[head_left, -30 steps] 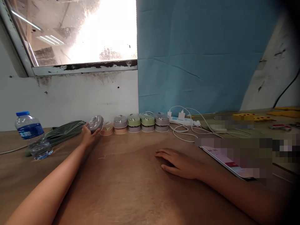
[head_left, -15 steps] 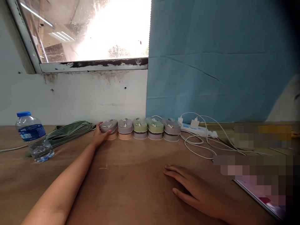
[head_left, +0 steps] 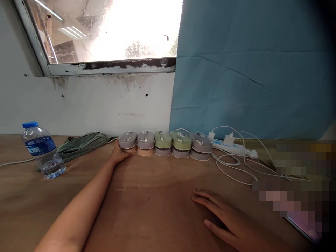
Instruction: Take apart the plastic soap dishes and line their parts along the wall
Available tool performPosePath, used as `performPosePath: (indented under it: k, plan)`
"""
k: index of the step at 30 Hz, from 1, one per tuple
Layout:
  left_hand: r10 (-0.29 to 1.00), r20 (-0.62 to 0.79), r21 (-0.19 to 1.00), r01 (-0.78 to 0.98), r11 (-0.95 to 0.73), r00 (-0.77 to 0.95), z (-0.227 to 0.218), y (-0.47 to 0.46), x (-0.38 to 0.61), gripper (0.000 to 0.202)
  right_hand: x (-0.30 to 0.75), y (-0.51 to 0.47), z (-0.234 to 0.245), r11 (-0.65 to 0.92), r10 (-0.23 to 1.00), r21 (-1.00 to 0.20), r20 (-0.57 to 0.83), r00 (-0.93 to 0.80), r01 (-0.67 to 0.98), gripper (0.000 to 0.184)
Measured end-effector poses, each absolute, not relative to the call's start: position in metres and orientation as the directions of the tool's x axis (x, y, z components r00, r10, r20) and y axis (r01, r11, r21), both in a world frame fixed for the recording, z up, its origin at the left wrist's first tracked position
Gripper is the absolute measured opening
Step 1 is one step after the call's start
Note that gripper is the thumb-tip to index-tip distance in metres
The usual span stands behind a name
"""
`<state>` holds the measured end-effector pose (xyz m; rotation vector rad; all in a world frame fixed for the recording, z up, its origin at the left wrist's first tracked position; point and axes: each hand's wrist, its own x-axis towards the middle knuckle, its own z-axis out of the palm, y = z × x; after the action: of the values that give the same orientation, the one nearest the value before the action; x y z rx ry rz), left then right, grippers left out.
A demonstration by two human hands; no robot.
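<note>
Leftmost box stack (head_left: 127, 140) sits well left of the power strip (head_left: 236, 149). Left hand (head_left: 119, 153) cups its base; far fingertips hidden, can't tell if gripping. Right hand (head_left: 227, 217), nearer than strip: fingers spread, empty. Risk: sideways shove jostles neighbouring stack (head_left: 146, 140).

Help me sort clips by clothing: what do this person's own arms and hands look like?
The left forearm is bare, with no sleeve, watch or bracelet showing. The left hand and right hand are ungloved. No ring shows, though some left fingers are hidden.
</note>
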<state>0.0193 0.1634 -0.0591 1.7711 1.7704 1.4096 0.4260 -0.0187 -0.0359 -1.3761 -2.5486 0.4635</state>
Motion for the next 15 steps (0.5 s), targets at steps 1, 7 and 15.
performPosePath:
  k: [1,7,15]
  plan:
    - [0.877,0.435,0.739,0.638,-0.217,-0.204,-0.06,0.163,0.019,0.109,0.426,-0.019,-0.036,0.512,0.841,-0.364,0.029,-0.54,0.778,0.046]
    - [0.868,0.456,0.695,0.687,-0.21,-0.196,-0.063,0.162,0.017,0.109,0.426,-0.019,-0.035,0.512,0.837,-0.352,-0.002,-0.547,0.784,0.046]
    - [0.906,0.38,0.759,0.623,-0.19,-0.187,-0.063,0.151,0.016,0.114,0.426,-0.018,-0.036,0.552,0.815,-0.343,0.027,-0.579,0.76,0.046]
